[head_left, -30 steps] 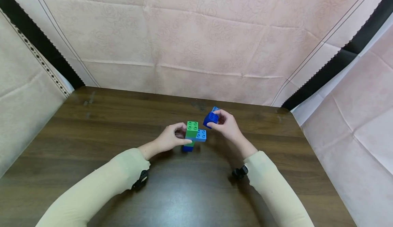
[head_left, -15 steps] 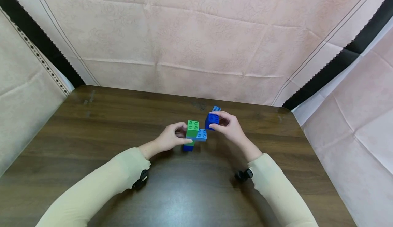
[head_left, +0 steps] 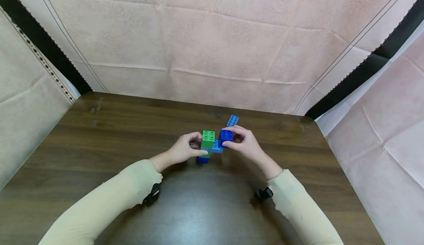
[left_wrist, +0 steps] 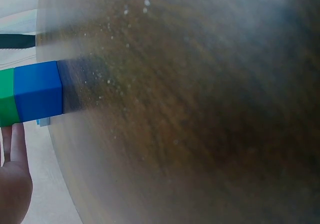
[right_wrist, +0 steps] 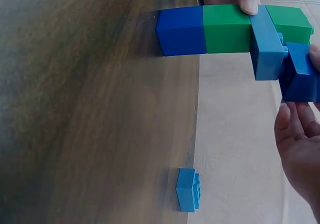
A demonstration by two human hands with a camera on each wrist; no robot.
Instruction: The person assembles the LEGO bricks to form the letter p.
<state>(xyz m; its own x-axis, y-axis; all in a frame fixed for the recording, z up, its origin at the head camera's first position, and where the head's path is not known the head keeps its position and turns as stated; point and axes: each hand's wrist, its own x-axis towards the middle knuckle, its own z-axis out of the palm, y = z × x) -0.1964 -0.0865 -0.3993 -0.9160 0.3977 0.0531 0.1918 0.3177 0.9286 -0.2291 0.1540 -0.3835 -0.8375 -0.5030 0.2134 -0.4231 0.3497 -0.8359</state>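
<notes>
A stack of toy building bricks stands upright on the table: a dark blue brick at the bottom, a green one, a long light blue brick jutting right, and a second green brick on top. My left hand grips this stack from the left, thumb at its near side. Between thumb and fingers, my right hand pinches another dark blue brick. That brick is right at the studs of the light blue brick's jutting end, beside the upper green one.
A loose light blue brick lies on the brown wooden table just beyond my right hand. Pale patterned cloth hangs behind the table's far edge and at both sides.
My right hand has brought the dark blue brick left and toward me, levelling it over the light blue brick's end. More of the loose light blue brick shows. The left hand stays put.
</notes>
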